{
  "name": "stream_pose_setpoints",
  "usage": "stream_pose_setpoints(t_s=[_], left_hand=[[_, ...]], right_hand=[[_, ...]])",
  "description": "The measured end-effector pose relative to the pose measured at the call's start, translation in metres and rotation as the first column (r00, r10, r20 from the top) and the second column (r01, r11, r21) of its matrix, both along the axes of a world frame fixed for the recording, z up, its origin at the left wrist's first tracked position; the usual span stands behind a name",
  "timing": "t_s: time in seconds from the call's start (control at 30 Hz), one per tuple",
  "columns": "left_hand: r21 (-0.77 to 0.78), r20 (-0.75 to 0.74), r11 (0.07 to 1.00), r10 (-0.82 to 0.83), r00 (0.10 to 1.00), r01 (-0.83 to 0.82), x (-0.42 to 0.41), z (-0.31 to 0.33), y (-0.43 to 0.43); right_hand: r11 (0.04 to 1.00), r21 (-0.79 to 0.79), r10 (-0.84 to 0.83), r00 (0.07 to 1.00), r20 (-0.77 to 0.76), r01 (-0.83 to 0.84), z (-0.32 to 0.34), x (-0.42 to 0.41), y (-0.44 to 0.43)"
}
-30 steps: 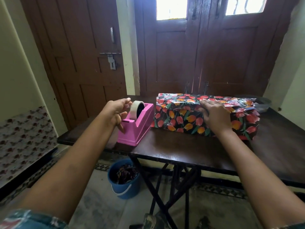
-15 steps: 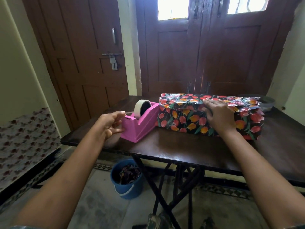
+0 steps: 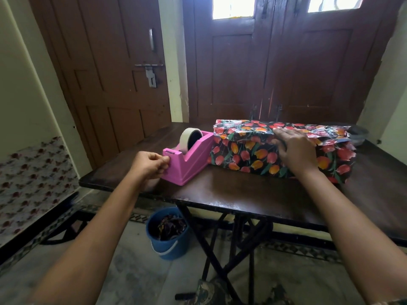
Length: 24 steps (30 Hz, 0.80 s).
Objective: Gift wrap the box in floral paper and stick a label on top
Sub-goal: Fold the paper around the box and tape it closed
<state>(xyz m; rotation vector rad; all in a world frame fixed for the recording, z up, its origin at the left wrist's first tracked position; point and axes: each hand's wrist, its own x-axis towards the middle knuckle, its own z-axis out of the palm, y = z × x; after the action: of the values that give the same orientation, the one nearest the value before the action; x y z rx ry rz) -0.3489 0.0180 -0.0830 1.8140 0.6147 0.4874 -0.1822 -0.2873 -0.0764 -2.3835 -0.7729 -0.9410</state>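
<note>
Beside the wrapped box [image 3: 253, 155], which lies unmoved on the table [image 3: 242, 194] with our right hand [image 3: 295, 150] spread flat over its near top edge to press the floral flap down, our left hand [image 3: 152, 165] has dropped from the tape roll [image 3: 187, 139] to the cutter end of the pink dispenser [image 3: 191, 166]. Its fingertips pinch what we judge is the tape end, too thin to see. A sideways tug could tear the strip crooked or curl it onto itself, and easing the right hand would let the flap spring open.
</note>
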Motion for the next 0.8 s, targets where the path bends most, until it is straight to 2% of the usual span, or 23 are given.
stream_pose_setpoints(t_s=[0.07,0.1,0.17,0.23,0.3,0.43,0.53,0.63,0.73,0.8], left_hand=[[0.206,-0.112,0.976,0.088,0.99,-0.063,-0.001,-0.002,0.007],[0.255,-0.15,0.961,0.144,0.978,-0.102,-0.003,-0.005,0.009],[0.136,-0.119,0.985,0.124,0.985,-0.108,-0.014,-0.011,0.01],[0.045,0.048,0.997,0.06,0.997,-0.062,-0.024,-0.003,-0.001],[-0.005,0.185,0.999,-0.033,0.982,0.034,-0.022,0.013,-0.026],[-0.113,0.318,0.969,-0.173,0.932,0.218,0.02,0.029,-0.101],[-0.159,0.368,0.947,-0.205,0.907,0.278,0.059,0.026,-0.16],[-0.21,0.375,0.945,-0.159,0.913,0.251,0.092,0.022,-0.199],[-0.131,0.346,0.979,-0.104,0.932,0.158,0.113,0.02,-0.213],[-0.118,0.341,0.984,-0.084,0.936,0.131,0.119,0.022,-0.216]], right_hand=[[1.0,-0.003,0.001,1.0,-0.004,-0.001,0.0,0.001,0.0],[1.0,0.001,0.002,1.0,-0.004,-0.002,0.0,0.002,-0.001],[1.0,0.0,0.006,1.0,0.003,-0.006,0.0,0.001,0.0],[1.0,0.005,-0.004,1.0,0.01,0.004,-0.001,0.002,0.0],[1.0,-0.003,-0.011,1.0,-0.001,0.011,0.0,0.002,0.0],[1.0,-0.025,-0.011,1.0,-0.019,0.011,0.003,-0.001,-0.002],[0.998,-0.061,-0.01,1.0,-0.028,0.008,0.008,-0.004,-0.005],[0.994,-0.109,-0.023,0.999,-0.048,0.017,0.017,-0.003,-0.008],[0.986,-0.158,-0.06,0.995,-0.081,0.046,0.023,0.001,-0.011],[0.991,-0.128,-0.046,0.995,-0.089,0.035,0.024,0.006,-0.012]])
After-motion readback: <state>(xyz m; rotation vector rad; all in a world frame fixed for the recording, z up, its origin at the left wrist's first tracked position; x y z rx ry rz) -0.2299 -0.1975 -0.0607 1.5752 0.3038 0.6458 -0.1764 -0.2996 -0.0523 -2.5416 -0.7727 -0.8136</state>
